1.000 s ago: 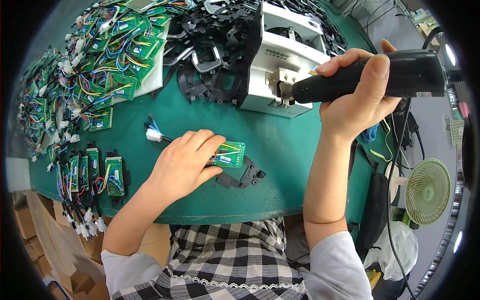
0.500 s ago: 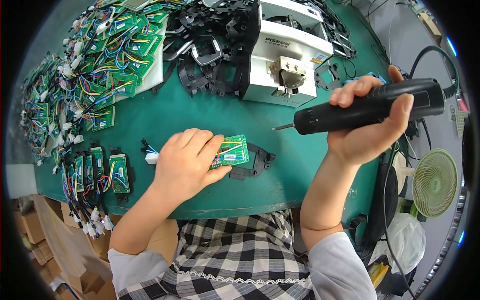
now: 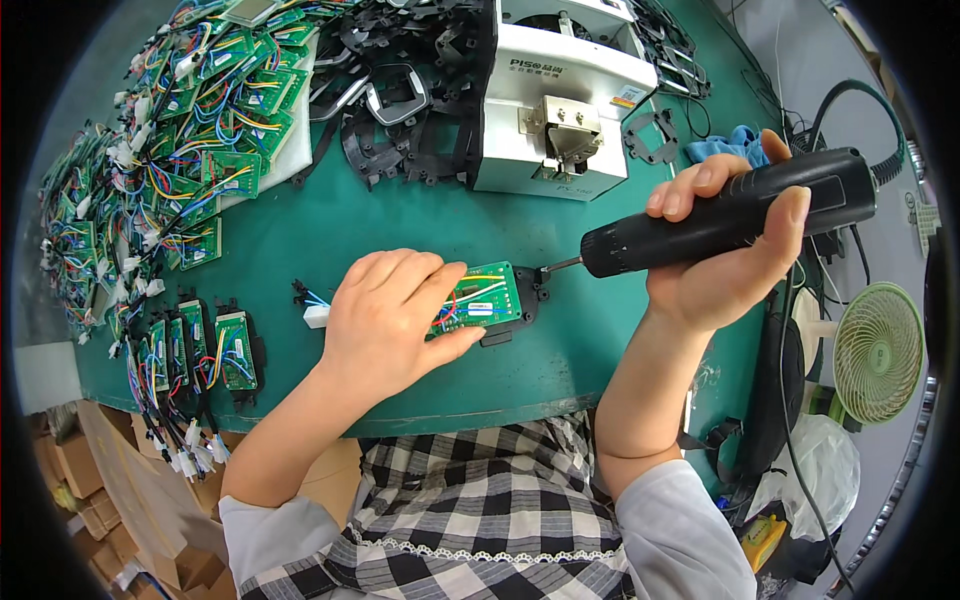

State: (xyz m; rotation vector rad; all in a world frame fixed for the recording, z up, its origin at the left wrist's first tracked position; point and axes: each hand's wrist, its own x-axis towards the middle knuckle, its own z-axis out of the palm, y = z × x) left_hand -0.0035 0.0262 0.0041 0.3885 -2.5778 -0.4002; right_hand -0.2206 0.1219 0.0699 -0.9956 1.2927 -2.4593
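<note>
My left hand [image 3: 385,315] grips a green circuit board [image 3: 490,296] with coloured wires, fingers over its left end and thumb along its near edge. The board lies over a black plastic bracket [image 3: 530,297], whose right end sticks out past it. A white connector [image 3: 316,317] on wires pokes out left of that hand. My right hand [image 3: 725,235] is wrapped round a black electric screwdriver [image 3: 735,212], held nearly level. Its bit points left, with the tip at the right end of the bracket; whether it touches there, I cannot tell.
A white screw feeder machine [image 3: 560,110] stands at the back. Behind it and to its left lie black plastic frames [image 3: 400,100]. Wired circuit boards [image 3: 230,175] are heaped far left, and several boards on brackets [image 3: 235,350] sit near left. A green fan [image 3: 878,352] is at right.
The circuit board has slid right over the bracket, my left hand moving with it. The screwdriver has shifted slightly left, and its tip is now at the bracket's right end.
</note>
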